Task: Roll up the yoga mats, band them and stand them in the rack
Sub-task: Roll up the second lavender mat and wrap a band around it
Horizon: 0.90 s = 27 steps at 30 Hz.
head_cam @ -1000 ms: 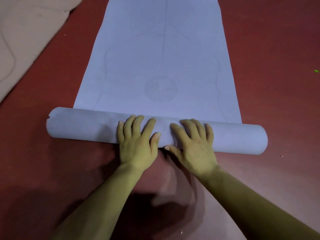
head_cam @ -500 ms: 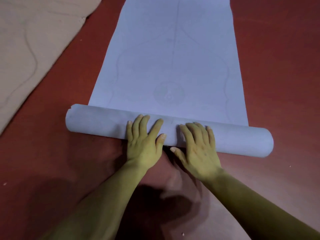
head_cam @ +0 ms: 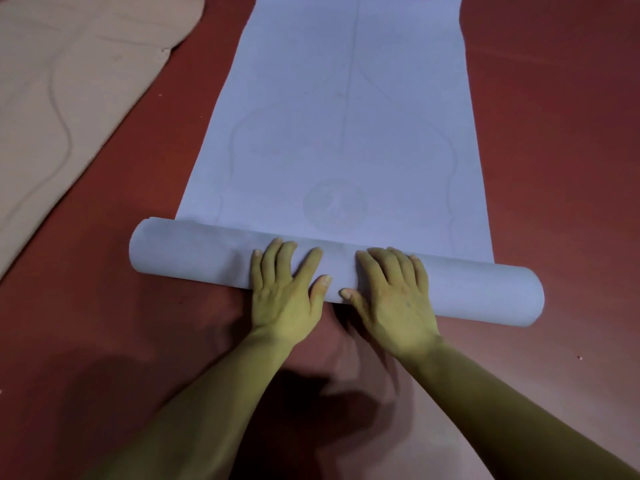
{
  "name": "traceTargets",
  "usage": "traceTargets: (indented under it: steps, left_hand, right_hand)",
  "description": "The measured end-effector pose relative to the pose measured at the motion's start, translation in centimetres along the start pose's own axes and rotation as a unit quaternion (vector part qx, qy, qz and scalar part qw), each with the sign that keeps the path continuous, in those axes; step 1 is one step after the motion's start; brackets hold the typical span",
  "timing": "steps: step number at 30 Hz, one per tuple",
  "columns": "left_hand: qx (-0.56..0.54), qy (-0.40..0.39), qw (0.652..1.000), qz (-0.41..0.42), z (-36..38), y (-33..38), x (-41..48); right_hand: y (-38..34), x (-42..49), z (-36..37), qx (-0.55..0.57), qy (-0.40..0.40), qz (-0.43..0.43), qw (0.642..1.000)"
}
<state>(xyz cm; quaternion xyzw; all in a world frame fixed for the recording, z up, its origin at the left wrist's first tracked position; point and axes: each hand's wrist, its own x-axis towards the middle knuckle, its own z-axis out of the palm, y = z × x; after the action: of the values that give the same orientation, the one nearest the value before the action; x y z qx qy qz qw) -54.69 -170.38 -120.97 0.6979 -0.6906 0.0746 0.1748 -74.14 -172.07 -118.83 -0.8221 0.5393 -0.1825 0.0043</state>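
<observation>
Under straight fingers [head_cam: 275, 261] | mat roll [head_cam: 194, 256]; left hand [head_cam: 287, 303], right hand [head_cam: 394, 303] press flat, grasping nothing

The rolled end [head_cam: 194, 252] of the pale lavender yoga mat [head_cam: 346, 98] is being pushed farther along the red floor [head_cam: 554, 133], away from the person. The left hand [head_cam: 284, 303] and the right hand [head_cam: 394, 303] are being carried forward with it. The flat, unrolled stretch is being shortened. The gap between the roll and the faint round motif [head_cam: 334, 206] printed on the mat is being closed, so that the two are now being seen just beside each other. More of the beige flat mat [head_cam: 69, 98] at the floor's left edge is being brought into view.
</observation>
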Motion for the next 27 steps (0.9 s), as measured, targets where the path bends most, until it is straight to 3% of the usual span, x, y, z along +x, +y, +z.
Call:
traceTargets:
  steps: [10, 15, 20, 27]
  left_hand:
    - [0.024, -0.066, 0.998, 0.01, -0.7, 0.3, 4.5]
    - [0.009, -0.069, 0.991, 0.113, -1.4, -1.5, 3.8]
    - [0.023, -0.066, 0.987, 0.147, -1.2, -2.3, 5.4]
    - [0.047, -0.071, 0.987, 0.136, 0.1, -1.9, 7.0]
  right_hand:
    - [1.4, 1.5, 1.0, 0.01, -0.004, -0.037, 0.999]
    - [1.8, 2.9, 0.6, 0.018, -0.007, -0.03, 0.999]
    - [2.5, 4.3, 0.8, 0.015, -0.011, -0.042, 0.999]
    - [3.0, 5.9, 0.6, 0.042, 0.012, -0.077, 0.996]
